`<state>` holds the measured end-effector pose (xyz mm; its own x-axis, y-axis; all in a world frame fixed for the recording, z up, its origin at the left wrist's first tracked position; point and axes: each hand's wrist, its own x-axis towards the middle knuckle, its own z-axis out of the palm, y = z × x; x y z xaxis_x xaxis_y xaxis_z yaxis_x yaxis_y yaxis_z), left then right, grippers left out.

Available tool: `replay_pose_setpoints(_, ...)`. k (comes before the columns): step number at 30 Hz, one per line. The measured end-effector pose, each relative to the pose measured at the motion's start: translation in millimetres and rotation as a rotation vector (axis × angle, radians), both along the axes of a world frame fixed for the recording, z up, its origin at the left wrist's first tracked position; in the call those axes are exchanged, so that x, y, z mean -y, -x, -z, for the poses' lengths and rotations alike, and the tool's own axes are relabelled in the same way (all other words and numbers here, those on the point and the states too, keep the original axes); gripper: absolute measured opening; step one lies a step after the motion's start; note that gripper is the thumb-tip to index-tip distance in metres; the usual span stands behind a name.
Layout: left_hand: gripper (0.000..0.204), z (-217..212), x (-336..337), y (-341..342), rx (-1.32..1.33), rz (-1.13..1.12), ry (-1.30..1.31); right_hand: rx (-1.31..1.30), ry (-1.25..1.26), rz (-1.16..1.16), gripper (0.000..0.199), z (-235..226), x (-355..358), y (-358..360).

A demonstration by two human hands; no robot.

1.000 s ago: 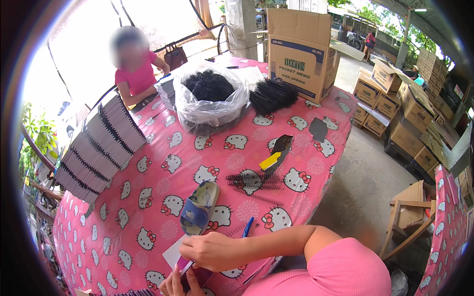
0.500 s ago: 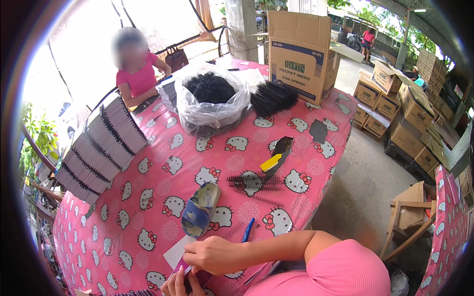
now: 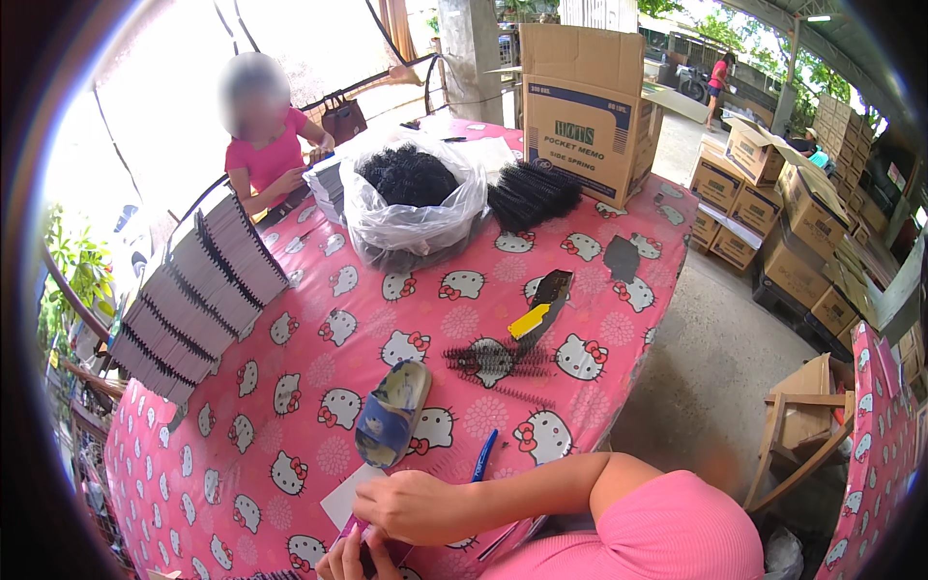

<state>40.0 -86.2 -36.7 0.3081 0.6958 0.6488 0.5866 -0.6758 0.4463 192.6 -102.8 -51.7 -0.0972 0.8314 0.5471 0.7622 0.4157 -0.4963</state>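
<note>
At the table's near edge my right hand (image 3: 411,507) is curled, its fingers pinched at the edge of a small purple notebook (image 3: 345,532). Just below it, my left hand (image 3: 353,558) grips the same notebook, cut off by the lower rim of the picture. The fingers hide most of the notebook. A white card (image 3: 349,495) lies flat beside the right fingertips. Above the hands rests a blue and cream slipper (image 3: 392,414). To the right of it lies a blue pen-like tool (image 3: 485,454), and farther off some loose black spiral coils (image 3: 498,360).
Stacks of spiral-bound notebooks (image 3: 198,290) stand at left. A plastic bag of black coils (image 3: 411,179), a coil bundle (image 3: 535,196) and a tall carton (image 3: 580,135) occupy the far side. A black piece with yellow (image 3: 532,319) lies mid-table. A co-worker (image 3: 266,145) sits at far left.
My right hand has shifted very slightly at the notebook; both hands stay on it. The co-worker's arms have moved a little, and a distant person has turned.
</note>
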Motion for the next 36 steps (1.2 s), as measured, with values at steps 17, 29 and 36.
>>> replay_pose_setpoints(17, 0.021, 1.3, 0.9, 7.1, -0.023, 0.054, -0.004, 0.034, 0.195, -0.105, 0.019, -7.1, -6.3, -9.6)
replay_pose_setpoints(29, 0.025, 1.1, -2.5, 13.3, -0.089, 0.040, -0.049, 0.300, 0.351, 0.218, 0.085, 46.9, -52.2, -116.2)
replay_pose_setpoints(36, 0.031, 2.3, -4.0, 7.6, -0.057, 0.006, 0.084, 0.022, 0.382, 0.278, 0.055, 44.1, -59.4, -128.5)
